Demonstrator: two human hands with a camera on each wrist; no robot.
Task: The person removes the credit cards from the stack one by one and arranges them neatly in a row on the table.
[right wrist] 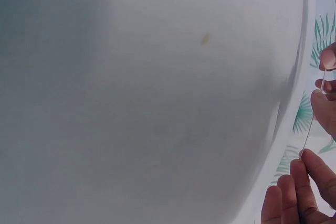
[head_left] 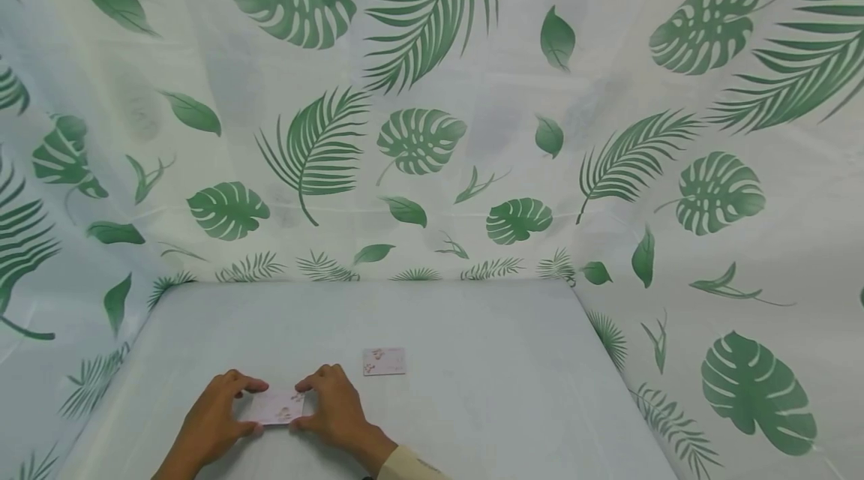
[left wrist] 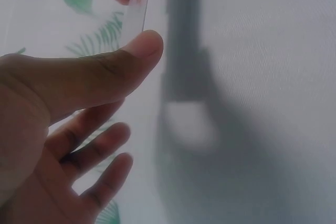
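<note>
In the head view, a pale pink card (head_left: 275, 406) with a reddish flower print is held level between both hands, low over the table. My left hand (head_left: 217, 418) pinches its left end between thumb and fingers. At the opposite end, my right hand (head_left: 337, 406) has its thumb and fingers on the corners. The left wrist view catches the same card (left wrist: 135, 19) nearly edge-on, the thumb (left wrist: 144, 45) against it and the other fingers loosely spread below. A similar card (head_left: 384, 361) lies flat on the table, beyond the right hand.
The table (head_left: 499, 397) has a smooth pale cover. Whitish sheets (head_left: 472, 90) printed with green leaves hang behind it and along both sides. A cream sleeve (head_left: 410, 465) covers the right forearm. In the right wrist view, a small yellowish mark (right wrist: 205, 39) shows on the pale surface.
</note>
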